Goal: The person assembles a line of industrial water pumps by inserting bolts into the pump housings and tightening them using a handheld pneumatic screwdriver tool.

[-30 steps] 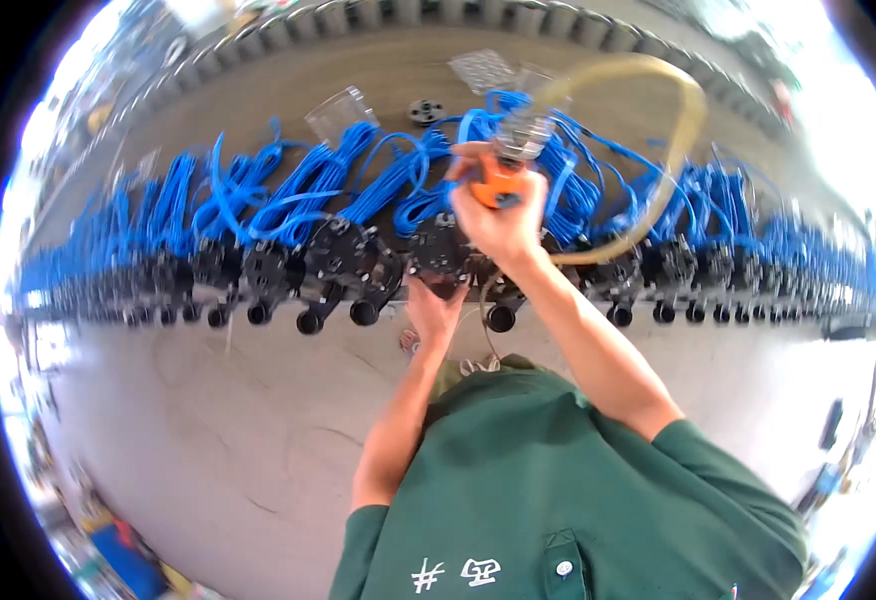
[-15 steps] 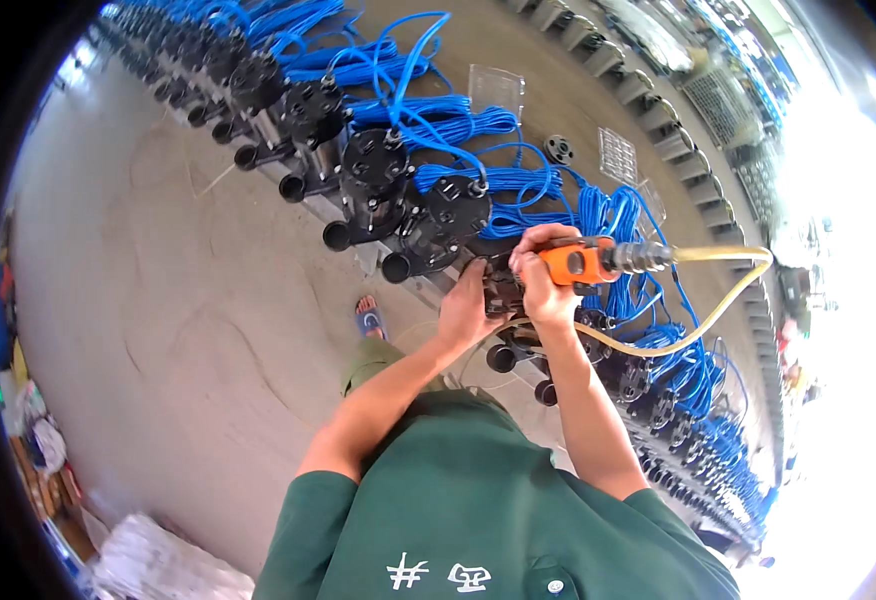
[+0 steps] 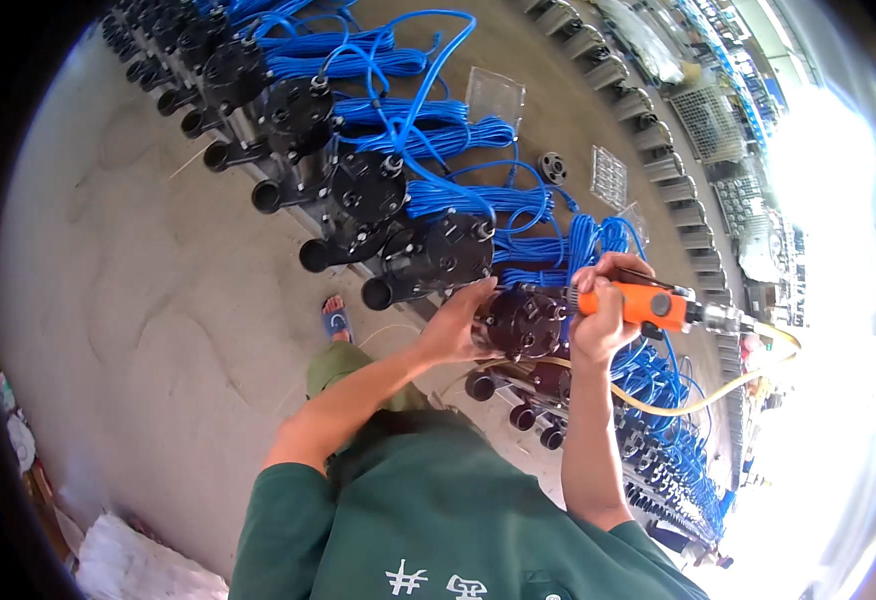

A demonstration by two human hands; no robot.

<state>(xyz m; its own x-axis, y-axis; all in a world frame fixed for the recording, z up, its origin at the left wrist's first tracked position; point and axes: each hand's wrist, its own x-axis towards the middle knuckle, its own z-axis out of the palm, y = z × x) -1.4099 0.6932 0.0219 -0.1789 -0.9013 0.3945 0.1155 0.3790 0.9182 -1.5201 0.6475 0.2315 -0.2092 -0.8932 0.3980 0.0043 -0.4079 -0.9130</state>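
My left hand (image 3: 458,325) grips the side of a black pump (image 3: 523,325), thumb and fingers against its round body. The pump's round top, with several bolts, faces up. In my right hand (image 3: 598,318) is an orange air screwdriver (image 3: 642,304), held at the pump's right side. Its body points right, and a metal coupling joins it to a yellow air hose (image 3: 700,407). The hose loops down and back left below my right wrist. I cannot make out the driver's tip. Close beside my left hand stands another black pump (image 3: 448,255) with a side outlet.
A long row of black pumps runs from upper left to lower right. Bundles of blue cable (image 3: 478,200) lie along it. Beyond are a round metal part (image 3: 552,168), a clear plastic tray (image 3: 495,97) and a row of metal cylinders (image 3: 680,190).
My right hand and the air screwdriver have moved right, off the pump's top, which now shows. My left hand stays at the pump. The whole view has shifted somewhat.
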